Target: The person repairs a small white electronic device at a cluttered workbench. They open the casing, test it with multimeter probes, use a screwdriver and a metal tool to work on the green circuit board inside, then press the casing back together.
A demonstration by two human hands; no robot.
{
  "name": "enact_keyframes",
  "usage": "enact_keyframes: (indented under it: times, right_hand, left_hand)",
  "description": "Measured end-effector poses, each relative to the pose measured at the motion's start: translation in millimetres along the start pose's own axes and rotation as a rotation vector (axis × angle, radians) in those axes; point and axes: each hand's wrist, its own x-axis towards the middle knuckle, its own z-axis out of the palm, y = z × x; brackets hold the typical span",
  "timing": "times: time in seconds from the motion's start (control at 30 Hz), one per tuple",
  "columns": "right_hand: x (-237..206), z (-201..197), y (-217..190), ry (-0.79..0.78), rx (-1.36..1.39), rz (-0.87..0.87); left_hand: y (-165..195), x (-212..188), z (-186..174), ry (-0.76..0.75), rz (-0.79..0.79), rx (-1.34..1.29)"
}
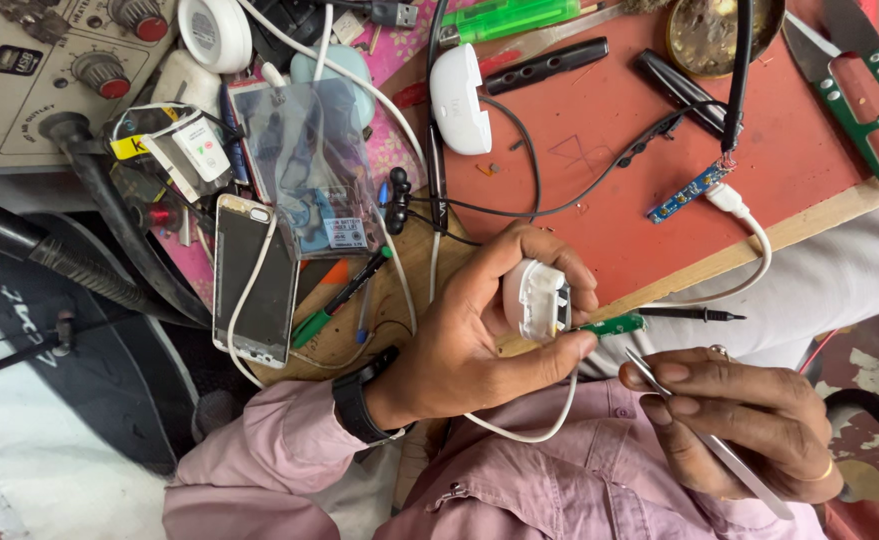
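Left hand (479,335) grips the white charger casing (536,298), small green board (611,324) protruding. Right hand (749,420) pinches tweezers (704,432) (tips near board); we should approach gently, casing steady.

Electronics repair bench: we note a knobbed power supply (49,70), bare circuit board (687,193), phones (252,280), snips (859,70).

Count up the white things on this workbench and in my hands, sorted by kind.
White plastic cases: 3, one open in the left hand at, one oval, one round
White cables: 2, and
Total: 5
The right hand holds metal tweezers, not counted.
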Motion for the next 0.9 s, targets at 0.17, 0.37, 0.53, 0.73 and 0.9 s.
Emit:
enact_keyframes:
  times: [0.17, 0.37, 0.53, 0.73, 0.9]
  right_hand:
    - [10, 0, 4, -0.113, -0.056, -0.102]
    - [14, 4, 5, -0.098, -0.022, -0.156]
    - [14, 12, 1, -0.071, -0.057, -0.155]
    - [13, 15, -3, -0.106, -0.131, -0.116]
    - [20, 16, -1, -0.054, -0.036, -0.184]
  left_hand:
    - [2, 0, -1, -0.002, 0.0, 0.035]
    - [-1, 1, -1, 0.022, 0.018, 0.036]
    - [-3, 1, -1, 0.048, 0.006, 0.035]
    - [-1, 2, -1, 0.041, 0.011, 0.052]
    - [2, 1, 0, 0.04, 0.01, 0.092]
